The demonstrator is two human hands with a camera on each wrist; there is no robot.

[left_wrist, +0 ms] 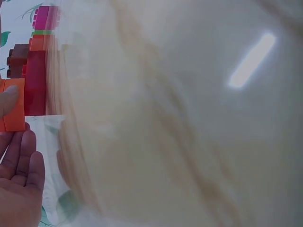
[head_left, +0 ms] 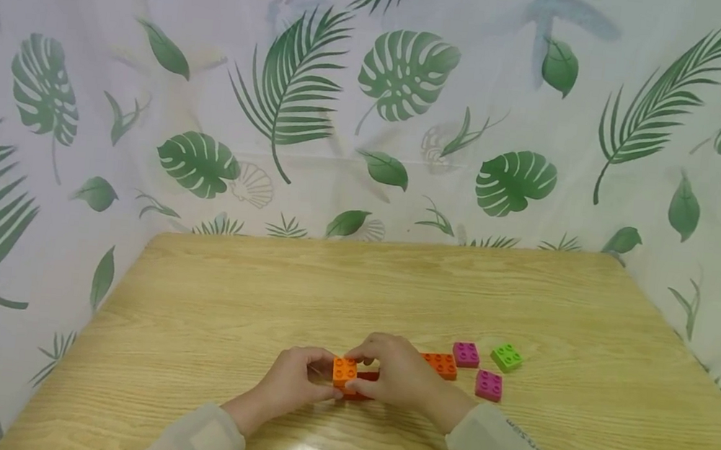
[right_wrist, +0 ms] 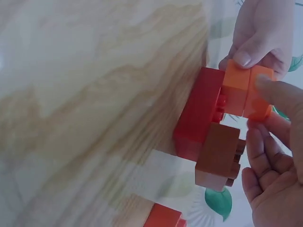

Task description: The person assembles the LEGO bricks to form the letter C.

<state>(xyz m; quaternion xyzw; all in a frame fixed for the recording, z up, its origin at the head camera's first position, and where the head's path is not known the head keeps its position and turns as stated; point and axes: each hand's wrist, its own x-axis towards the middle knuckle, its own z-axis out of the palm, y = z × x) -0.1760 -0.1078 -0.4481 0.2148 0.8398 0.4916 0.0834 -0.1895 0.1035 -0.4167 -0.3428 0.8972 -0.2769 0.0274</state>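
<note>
Two orange bricks (right_wrist: 236, 82) are stacked at one end of a long red brick (right_wrist: 199, 113). From the right, my right hand (head_left: 399, 375) pinches the upper orange brick (head_left: 344, 370) between thumb and fingers. My left hand (head_left: 293, 384) grips the orange stack from the left, its thumb on the lower one in the right wrist view. A brown brick (right_wrist: 218, 151) sits on the red brick's other end, mostly hidden by my right hand in the head view. In the left wrist view, the red brick (left_wrist: 36, 85) lies just past the orange ones.
Right of my hands lie an orange-red brick (head_left: 441, 365), two magenta bricks (head_left: 466, 355) and a lime green brick (head_left: 507, 357) on the wooden table (head_left: 231, 285). A leaf-patterned cloth (head_left: 320, 105) hangs behind the table.
</note>
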